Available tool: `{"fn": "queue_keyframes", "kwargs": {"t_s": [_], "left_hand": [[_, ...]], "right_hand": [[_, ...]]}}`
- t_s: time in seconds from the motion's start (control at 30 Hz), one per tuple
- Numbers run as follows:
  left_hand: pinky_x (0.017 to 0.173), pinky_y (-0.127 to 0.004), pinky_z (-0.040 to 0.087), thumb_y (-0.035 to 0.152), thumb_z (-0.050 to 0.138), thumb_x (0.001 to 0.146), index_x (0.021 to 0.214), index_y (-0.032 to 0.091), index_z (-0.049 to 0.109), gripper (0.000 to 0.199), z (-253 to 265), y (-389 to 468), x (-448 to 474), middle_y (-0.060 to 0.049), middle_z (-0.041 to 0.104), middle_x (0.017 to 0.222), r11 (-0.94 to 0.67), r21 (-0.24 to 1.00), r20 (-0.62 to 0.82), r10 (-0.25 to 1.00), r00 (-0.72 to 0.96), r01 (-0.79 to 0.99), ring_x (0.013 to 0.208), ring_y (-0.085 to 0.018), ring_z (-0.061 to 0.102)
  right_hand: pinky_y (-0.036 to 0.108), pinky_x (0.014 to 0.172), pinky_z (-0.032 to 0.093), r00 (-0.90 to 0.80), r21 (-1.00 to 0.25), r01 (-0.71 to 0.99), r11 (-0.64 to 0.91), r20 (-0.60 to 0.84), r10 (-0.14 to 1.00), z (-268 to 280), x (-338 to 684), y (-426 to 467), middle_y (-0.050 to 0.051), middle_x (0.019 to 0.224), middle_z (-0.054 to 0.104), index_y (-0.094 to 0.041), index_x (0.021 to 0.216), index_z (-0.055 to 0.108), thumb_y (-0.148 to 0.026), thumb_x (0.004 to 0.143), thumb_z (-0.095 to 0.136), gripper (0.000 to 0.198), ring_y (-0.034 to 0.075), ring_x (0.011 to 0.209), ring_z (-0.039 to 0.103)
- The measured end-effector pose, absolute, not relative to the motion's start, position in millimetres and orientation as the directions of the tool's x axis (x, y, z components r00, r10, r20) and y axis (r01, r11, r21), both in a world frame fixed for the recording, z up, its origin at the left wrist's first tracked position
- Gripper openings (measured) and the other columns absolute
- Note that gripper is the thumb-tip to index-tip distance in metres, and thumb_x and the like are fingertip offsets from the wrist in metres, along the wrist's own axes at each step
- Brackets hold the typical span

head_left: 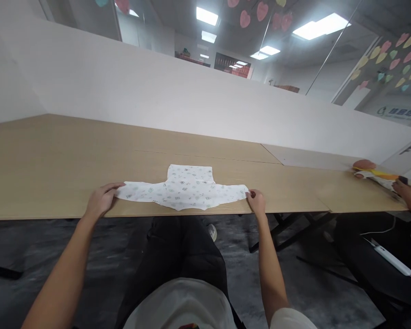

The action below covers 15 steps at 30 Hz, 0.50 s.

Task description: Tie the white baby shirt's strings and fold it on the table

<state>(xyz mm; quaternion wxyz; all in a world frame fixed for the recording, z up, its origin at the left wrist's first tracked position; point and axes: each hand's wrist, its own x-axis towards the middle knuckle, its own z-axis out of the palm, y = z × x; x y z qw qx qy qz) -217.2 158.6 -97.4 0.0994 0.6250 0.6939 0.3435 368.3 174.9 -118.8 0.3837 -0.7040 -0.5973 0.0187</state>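
Note:
A white baby top (190, 188) with a small scattered print is spread flat on the wooden table (71, 160), near its front edge. Its two long sleeves stretch out to either side, and a squarish part points toward the wall. My left hand (102, 199) pinches the end of the left sleeve between thumb and fingers. At the opposite cuff, my right hand (257, 201) grips the end of the right sleeve. Both hands are low over the tabletop, and the cloth between them lies fairly smooth.
A white wall (157, 105) with glass above runs behind the table. At the far right, another person's hand (404, 189) touches a printed cloth with yellow on it. Below that is a black chair (376, 260) with a white power strip (392, 260).

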Motion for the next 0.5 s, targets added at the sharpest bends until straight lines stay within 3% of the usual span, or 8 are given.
{"fn": "queue_keyframes", "kwargs": {"t_s": [0.07, 0.2, 0.33, 0.5], "left_hand": [[0.097, -0.038, 0.043, 0.038, 0.036, 0.08, 0.105, 0.024, 0.069, 0.043, -97, 159, -216, 0.001, 0.067, 0.119, 0.0, 0.576, 0.3, 0.93, -0.212, 0.818, 0.114, -0.027, 0.056], [0.099, -0.035, 0.04, 0.049, 0.025, 0.089, 0.112, 0.01, 0.065, 0.061, -99, 162, -212, -0.013, 0.063, 0.122, 0.035, 0.408, 0.292, 0.942, -0.166, 0.912, 0.114, -0.027, 0.055], [0.101, -0.037, 0.036, 0.052, 0.027, 0.089, 0.118, 0.008, 0.062, 0.064, -103, 164, -211, -0.015, 0.061, 0.123, 0.024, 0.29, 0.291, 0.95, -0.112, 0.957, 0.115, -0.029, 0.052], [0.103, -0.041, 0.033, 0.051, 0.036, 0.089, 0.125, 0.008, 0.058, 0.061, -103, 163, -208, -0.016, 0.058, 0.126, 0.055, 0.249, 0.266, 0.956, -0.123, 0.967, 0.118, -0.03, 0.047]], "right_hand": [[0.036, 0.08, 0.048, 0.281, -0.571, 0.821, 0.02, 0.435, 0.856, -120, 369, 175, 0.017, 0.09, 0.07, -0.01, 0.093, 0.069, -0.035, 0.076, 0.049, 0.036, 0.026, 0.082, 0.062], [0.035, 0.073, 0.048, 0.261, -0.622, 0.78, 0.073, 0.429, 0.865, -123, 371, 175, 0.015, 0.087, 0.069, -0.01, 0.094, 0.068, -0.036, 0.075, 0.049, 0.037, 0.023, 0.075, 0.06], [0.033, 0.069, 0.046, 0.299, -0.659, 0.749, 0.068, 0.428, 0.853, -121, 372, 171, 0.01, 0.081, 0.067, -0.011, 0.1, 0.066, -0.035, 0.074, 0.052, 0.037, 0.02, 0.069, 0.058], [0.029, 0.065, 0.044, 0.421, -0.752, 0.659, 0.011, 0.381, 0.823, -107, 360, 167, 0.011, 0.085, 0.065, -0.011, 0.107, 0.062, -0.025, 0.076, 0.057, 0.034, 0.016, 0.067, 0.055]]}}
